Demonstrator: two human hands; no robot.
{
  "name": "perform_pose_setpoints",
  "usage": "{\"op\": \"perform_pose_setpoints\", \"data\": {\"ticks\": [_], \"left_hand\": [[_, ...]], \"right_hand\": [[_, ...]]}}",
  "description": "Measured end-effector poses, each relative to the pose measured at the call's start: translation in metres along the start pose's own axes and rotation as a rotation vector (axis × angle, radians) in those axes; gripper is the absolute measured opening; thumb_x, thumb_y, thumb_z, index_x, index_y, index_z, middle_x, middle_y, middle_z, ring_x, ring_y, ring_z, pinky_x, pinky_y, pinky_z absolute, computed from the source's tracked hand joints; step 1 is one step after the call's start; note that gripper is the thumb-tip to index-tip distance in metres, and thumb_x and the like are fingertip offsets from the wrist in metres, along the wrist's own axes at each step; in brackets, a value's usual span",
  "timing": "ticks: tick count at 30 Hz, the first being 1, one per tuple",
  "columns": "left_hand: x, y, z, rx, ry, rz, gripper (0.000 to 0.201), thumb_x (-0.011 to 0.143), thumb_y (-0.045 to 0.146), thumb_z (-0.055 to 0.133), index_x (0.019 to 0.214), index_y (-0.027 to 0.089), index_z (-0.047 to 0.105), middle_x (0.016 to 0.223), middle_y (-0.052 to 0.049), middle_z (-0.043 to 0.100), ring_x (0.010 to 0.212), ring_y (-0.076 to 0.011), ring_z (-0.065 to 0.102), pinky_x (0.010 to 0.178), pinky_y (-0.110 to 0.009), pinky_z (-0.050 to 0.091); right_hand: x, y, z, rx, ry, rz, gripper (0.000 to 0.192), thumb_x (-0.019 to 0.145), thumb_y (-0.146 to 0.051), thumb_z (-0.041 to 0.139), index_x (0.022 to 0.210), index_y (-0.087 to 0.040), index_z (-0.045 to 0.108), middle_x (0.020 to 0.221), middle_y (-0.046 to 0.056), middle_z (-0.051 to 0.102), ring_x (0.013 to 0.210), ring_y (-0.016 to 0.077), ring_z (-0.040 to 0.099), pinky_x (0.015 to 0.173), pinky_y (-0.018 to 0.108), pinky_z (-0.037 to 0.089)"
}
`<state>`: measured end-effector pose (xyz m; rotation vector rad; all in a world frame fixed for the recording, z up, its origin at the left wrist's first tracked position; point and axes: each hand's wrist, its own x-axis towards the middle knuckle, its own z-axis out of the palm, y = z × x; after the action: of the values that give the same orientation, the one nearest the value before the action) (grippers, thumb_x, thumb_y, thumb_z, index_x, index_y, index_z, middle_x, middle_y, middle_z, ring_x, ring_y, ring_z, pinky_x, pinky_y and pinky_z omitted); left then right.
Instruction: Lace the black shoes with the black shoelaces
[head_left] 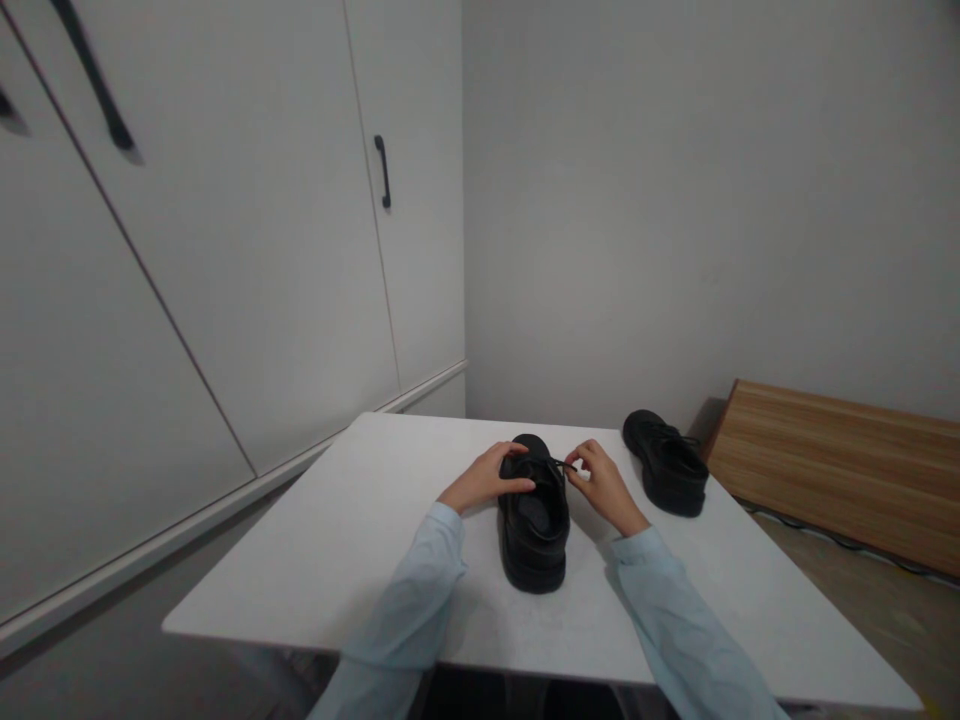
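A black lace-up shoe [534, 548] rests sole-down on the white table, its heel toward me and its toe pointing away. My left hand [487, 477] grips the shoe's left side near the lacing, thumb over the opening and fingers across the front. On the other side, my right hand [600, 482] pinches a black shoelace [561, 464] between thumb and fingers, drawn out to the right from the shoe. The lacing beneath my left fingers is partly hidden.
A second black shoe [666, 465] stands at the table's back right. The white table [360, 540] reaches toward a grey wall [600, 220]. White cabinets [247, 230] with dark handles line the left. A wood-grain panel [840, 470] lies beyond the right edge.
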<state>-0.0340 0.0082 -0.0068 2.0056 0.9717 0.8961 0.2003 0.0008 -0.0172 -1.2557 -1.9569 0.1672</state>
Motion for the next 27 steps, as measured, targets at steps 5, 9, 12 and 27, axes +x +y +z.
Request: {"op": "perform_pose_setpoints", "data": {"ticks": [5,9,12,27], "left_hand": [[0.002,-0.006,0.001,-0.042,-0.009,-0.002,0.060,0.067,0.043,0.073,0.118,0.019,0.054,0.127,-0.011,0.053,0.119,-0.0252,0.048,0.100,-0.037,0.038],[0.003,-0.011,0.002,-0.068,-0.015,0.004,0.060,0.067,0.043,0.073,0.119,0.020,0.054,0.128,-0.011,0.052,0.119,-0.0253,0.048,0.100,-0.038,0.038],[0.004,-0.013,0.003,-0.082,-0.017,0.007,0.061,0.067,0.044,0.073,0.119,0.020,0.053,0.127,-0.011,0.052,0.119,-0.0253,0.048,0.100,-0.038,0.038],[0.004,-0.011,0.002,-0.093,-0.015,-0.001,0.058,0.066,0.041,0.074,0.117,0.020,0.055,0.127,-0.011,0.052,0.120,-0.0255,0.047,0.100,-0.039,0.038]], "right_hand": [[0.002,0.004,-0.001,0.047,0.093,0.084,0.003,0.071,-0.019,0.052,0.073,-0.019,0.054,0.079,0.002,0.052,0.068,0.0163,0.051,0.063,0.030,0.043],[0.003,0.005,-0.003,0.215,0.127,0.191,0.007,0.071,-0.026,0.055,0.072,-0.019,0.055,0.080,0.003,0.056,0.068,0.0167,0.053,0.062,0.030,0.045],[0.004,0.002,-0.006,0.367,0.121,0.249,0.012,0.071,-0.031,0.057,0.073,-0.019,0.056,0.080,0.004,0.059,0.073,0.0178,0.056,0.062,0.030,0.046],[0.001,-0.010,-0.009,0.994,-0.040,0.291,0.026,0.074,-0.040,0.069,0.081,-0.021,0.053,0.091,0.005,0.070,0.092,0.0199,0.064,0.089,0.039,0.048]]}}
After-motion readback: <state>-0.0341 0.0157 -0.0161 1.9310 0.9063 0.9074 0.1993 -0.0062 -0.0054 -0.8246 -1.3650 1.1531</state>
